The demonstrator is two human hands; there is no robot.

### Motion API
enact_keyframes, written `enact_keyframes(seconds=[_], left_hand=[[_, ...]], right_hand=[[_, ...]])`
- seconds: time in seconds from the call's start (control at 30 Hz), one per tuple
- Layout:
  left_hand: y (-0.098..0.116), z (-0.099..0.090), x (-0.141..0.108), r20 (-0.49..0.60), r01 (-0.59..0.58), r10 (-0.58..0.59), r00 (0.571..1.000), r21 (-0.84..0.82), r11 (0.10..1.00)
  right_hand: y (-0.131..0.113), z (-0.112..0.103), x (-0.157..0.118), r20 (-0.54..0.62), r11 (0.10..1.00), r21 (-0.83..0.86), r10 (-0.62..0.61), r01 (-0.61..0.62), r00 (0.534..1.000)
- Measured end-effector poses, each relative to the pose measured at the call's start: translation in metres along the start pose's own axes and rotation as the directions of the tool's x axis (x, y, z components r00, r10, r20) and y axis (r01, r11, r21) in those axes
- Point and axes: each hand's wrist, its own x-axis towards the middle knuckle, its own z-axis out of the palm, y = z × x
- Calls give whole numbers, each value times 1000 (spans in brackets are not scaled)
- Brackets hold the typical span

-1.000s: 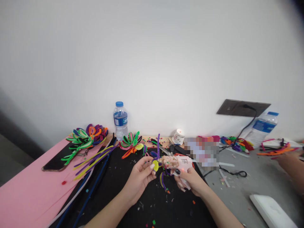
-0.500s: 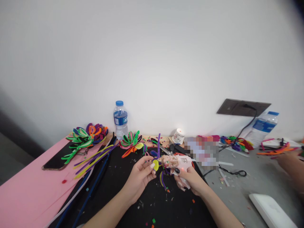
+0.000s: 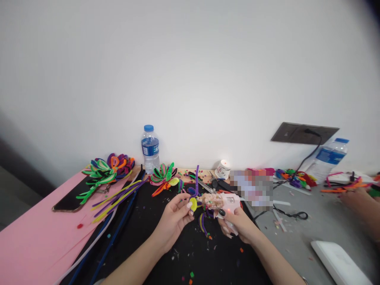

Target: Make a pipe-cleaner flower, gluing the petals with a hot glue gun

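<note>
Fingers of the person's left hand (image 3: pixel 175 217) pinch a round, flat, yellow coil of fuzzy wire (image 3: pixel 192 204) in the head view. A bendy purple fuzzy stem (image 3: pixel 197 182) sticks up right beside it. The right hand (image 3: pixel 242 227) is wrapped around a pink and see-through plastic glue gun (image 3: pixel 228 201), with its tip pointing at the coil; whether they touch is too small to tell. The two hands are apart, each closed on its own thing, over the black mat (image 3: pixel 178 271), nearer its far edge.

The coil looks very light and soft, and it would squash or bend out of shape if squeezed hard. Its rim is a good place to pinch. The glue gun looks hard and heavier, so the handle is the best part to hold. Its tip may be hot, so fingers should keep off it.

A purple and yellow fuzzy piece (image 3: pixel 203 225) lies just below the gun. By the mat's far edge sits a green, pink and orange fuzzy flower (image 3: pixel 166 178), near a clear bottle with a blue cap (image 3: pixel 151 150).
</note>
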Motion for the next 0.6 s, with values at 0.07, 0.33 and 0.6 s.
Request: enact_keyframes(seconds=[0.07,0.33,0.6], left_hand=[[0,0,0,-2,-2,2,1000,-3,1000],[0,-2,2,6,1,-1,1000,-22,1000],[0,-2,1,-13,-3,3,1000,-38,999]], right_hand=[[0,0,0,12,1000,0,6,-6,1000],[2,-1,-1,21,1000,-18,-9,9,1000],[7,-7,1,45,999,-31,18,-17,999]])
